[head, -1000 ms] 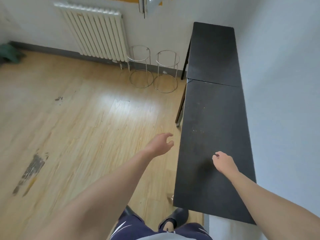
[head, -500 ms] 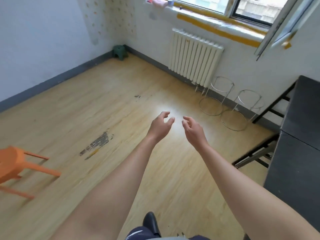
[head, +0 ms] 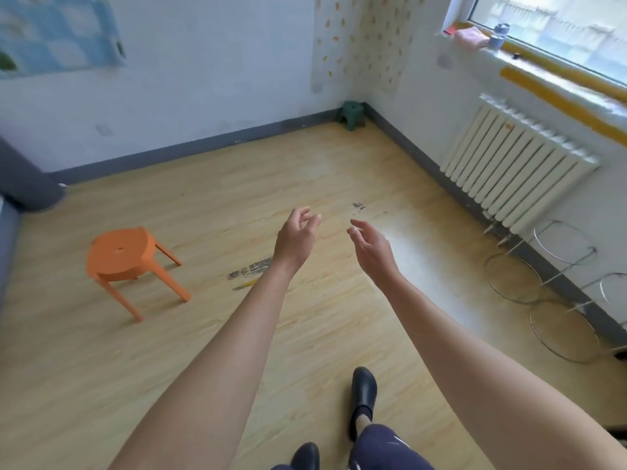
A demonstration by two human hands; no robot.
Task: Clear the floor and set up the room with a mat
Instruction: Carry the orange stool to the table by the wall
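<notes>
Both my arms reach forward over the wooden floor point(head: 210, 351). My left hand point(head: 296, 237) and my right hand point(head: 370, 247) hang side by side in mid-air, fingers loosely curled, holding nothing. An orange plastic stool point(head: 127, 261) stands upright on the floor to the left of my left hand, well out of reach. A small green stool point(head: 351, 115) sits in the far corner. No mat is in view.
A white radiator point(head: 515, 161) lines the right wall under the window sill. Two wire ring stands point(head: 556, 266) stand on the floor near it. A dark grey piece of furniture point(head: 23, 188) is at the left edge. Scuffed patches mark the floorboards.
My view has swung left, away from the black table, which has left the frame. My right hand came off the table and joined the left in mid-air. The orange stool came fully into view.
</notes>
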